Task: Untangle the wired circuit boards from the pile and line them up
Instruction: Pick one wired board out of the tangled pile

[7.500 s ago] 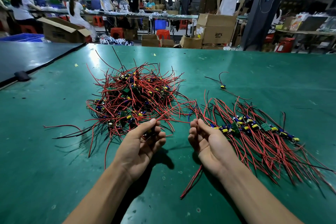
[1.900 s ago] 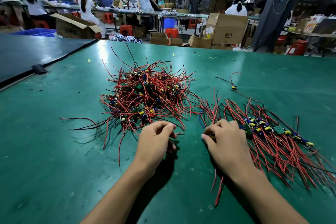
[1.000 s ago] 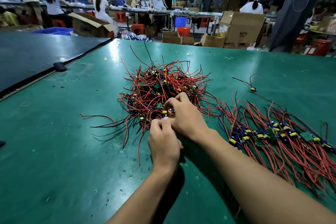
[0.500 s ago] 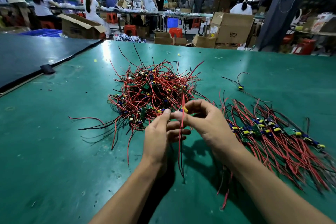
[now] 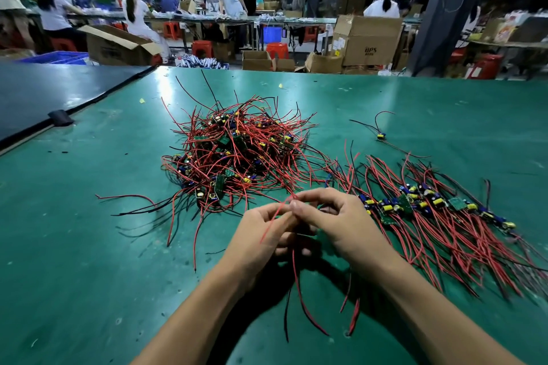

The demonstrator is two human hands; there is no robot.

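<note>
A person's bare hands meet at mid-frame, raised off the surface below them. The left forearm comes in from the bottom edge and the right forearm from the lower right corner, and the two converge so that the wrists angle inward. The left hand shows its back, fingers curled toward the right. The right hand arches over from the other side, knuckles up. Thumb and forefinger of both hands come together, fingertips touching, and pinch red wires. One strand crosses the left hand's fingers, and others trail down beneath both palms.
</note>
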